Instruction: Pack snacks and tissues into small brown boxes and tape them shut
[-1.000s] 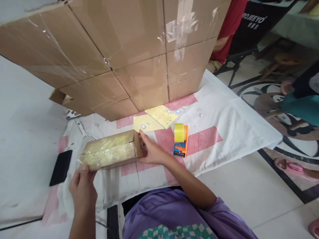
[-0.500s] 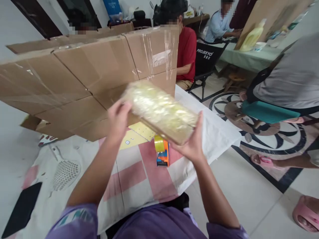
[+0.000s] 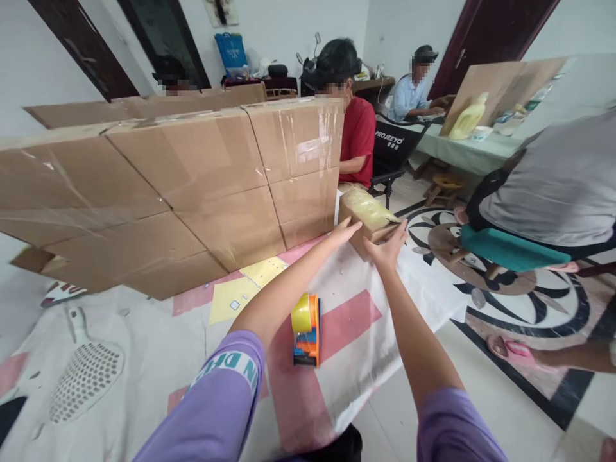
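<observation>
A small cardboard box (image 3: 369,217) with a shiny yellowish plastic-wrapped filling sits at the far right corner of the cloth-covered table, beside the end of the cardboard wall. Both my arms are stretched out to it. My left hand (image 3: 347,231) touches its near left end with fingers extended. My right hand (image 3: 391,247) cups its near right end. A tape dispenser (image 3: 306,328) with a yellow roll and orange body lies on the cloth below my left forearm.
A tall wall of taped cardboard boxes (image 3: 183,186) stands across the table. Yellow sticker sheets (image 3: 243,290) lie at its foot; a white perforated scoop (image 3: 84,378) lies left. A person in red (image 3: 359,138) sits behind; another person on a teal stool (image 3: 548,192) is right.
The box was lifted off the near left of the table, carried up and to the right with both hands, and now sits low at the far right corner. The view rose.
</observation>
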`<state>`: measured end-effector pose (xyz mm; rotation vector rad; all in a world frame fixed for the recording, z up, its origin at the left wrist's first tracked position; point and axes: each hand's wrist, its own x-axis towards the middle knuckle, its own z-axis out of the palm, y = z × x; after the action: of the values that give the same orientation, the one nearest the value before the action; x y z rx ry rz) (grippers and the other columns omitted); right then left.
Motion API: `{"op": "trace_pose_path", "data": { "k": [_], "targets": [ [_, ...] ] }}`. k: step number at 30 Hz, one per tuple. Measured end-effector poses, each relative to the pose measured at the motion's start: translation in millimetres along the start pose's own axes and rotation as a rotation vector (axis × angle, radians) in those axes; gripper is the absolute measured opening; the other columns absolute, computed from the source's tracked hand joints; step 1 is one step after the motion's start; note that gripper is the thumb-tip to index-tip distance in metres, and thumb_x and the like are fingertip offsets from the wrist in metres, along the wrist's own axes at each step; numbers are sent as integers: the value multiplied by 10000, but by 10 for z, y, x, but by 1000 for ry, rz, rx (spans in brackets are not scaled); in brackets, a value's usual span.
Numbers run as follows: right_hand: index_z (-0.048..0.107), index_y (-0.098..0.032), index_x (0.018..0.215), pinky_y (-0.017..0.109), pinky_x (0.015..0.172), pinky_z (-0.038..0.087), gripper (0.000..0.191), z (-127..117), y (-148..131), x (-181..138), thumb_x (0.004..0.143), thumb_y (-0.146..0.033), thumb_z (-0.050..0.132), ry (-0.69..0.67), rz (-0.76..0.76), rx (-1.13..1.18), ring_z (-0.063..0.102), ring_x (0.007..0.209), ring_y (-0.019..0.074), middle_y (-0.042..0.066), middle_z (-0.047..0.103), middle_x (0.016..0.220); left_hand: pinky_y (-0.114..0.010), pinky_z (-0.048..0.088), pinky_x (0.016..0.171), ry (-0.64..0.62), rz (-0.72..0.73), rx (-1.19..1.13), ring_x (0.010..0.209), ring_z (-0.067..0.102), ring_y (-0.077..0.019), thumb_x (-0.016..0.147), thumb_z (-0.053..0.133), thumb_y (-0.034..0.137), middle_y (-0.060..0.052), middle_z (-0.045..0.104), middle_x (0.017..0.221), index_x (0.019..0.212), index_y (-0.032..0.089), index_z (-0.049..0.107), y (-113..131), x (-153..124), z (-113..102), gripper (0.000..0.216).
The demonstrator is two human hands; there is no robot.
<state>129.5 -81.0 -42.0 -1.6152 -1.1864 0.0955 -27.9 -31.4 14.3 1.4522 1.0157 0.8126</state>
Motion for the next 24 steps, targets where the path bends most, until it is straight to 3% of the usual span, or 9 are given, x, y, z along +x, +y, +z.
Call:
{"op": "trace_pose_path", "data": {
  "k": [3,6,10,13,15,17,19,21,24],
  "targets": [
    [53,-37,1610,558,1213,277,1294,497,-188,265,640,-455,801,-103,41,2,299,1490,410,325,305,1538,-497,393,1172,-11,-37,-11,1513,410,-340,921,669,520,-163,366,1666,1555,238,478,-107,-205,-313,720],
    [72,18,1589,538,1206,272,1348,764,-356,557,595,-435,862,-230,52,5,294,1496,416,393,267,1552,-449,448,1146,48,-16,-27,1436,515,-306,873,702,577,-138,506,1585,1432,248,614,-268,-751,-781,654],
    [251,25,1540,532,1133,323,1232,785,-560,783,626,-546,848,-310,33,53,359,1463,432,450,256,1527,-459,537,1035,319,-49,-15,1295,634,-339,746,736,729,-166,686,1372,1191,204,745,-605,-2097,-1638,689],
    [409,-28,1462,570,1101,342,941,729,-919,613,736,-511,760,-92,-148,106,400,1405,438,385,376,1466,-453,599,824,660,-137,-11,1077,732,-371,651,763,776,-184,766,1152,1010,169,753,-884,-3306,-2330,704],
    [509,-107,1362,596,1022,431,686,737,-1337,224,791,-442,689,45,-384,213,516,1248,395,255,517,1330,-410,594,736,896,-184,-20,960,749,-347,599,802,754,-165,775,1042,942,155,732,-1041,-4014,-2792,694],
    [586,-168,1219,567,947,498,443,815,-1878,-390,824,-354,660,-47,-641,367,590,1087,337,163,595,1165,-357,579,714,1109,-202,-36,944,737,-309,599,829,704,-132,760,988,937,149,704,-1150,-4549,-3270,662],
    [617,-221,1170,535,972,507,332,986,-2480,-1138,843,-261,659,-374,-901,546,621,1060,311,130,645,1107,-311,567,745,1274,-205,-52,1006,709,-269,687,843,584,-108,738,1015,979,145,686,-1210,-4877,-3762,549],
    [616,-251,1240,499,1033,500,369,1267,-3065,-1887,874,-202,618,-724,-1044,680,626,1152,301,128,667,1186,-306,567,802,1394,-214,-77,1056,679,-234,817,804,438,-102,713,1090,1053,139,675,-1242,-5010,-4247,402],
    [563,-213,1377,456,1149,450,477,1889,-3795,-2791,900,-211,583,-1068,-1008,738,574,1316,283,158,619,1371,-396,587,891,1503,-228,-153,1078,664,-224,961,687,359,-108,663,1230,1220,144,642,-1289,-4939,-4897,340]
  ]
}}
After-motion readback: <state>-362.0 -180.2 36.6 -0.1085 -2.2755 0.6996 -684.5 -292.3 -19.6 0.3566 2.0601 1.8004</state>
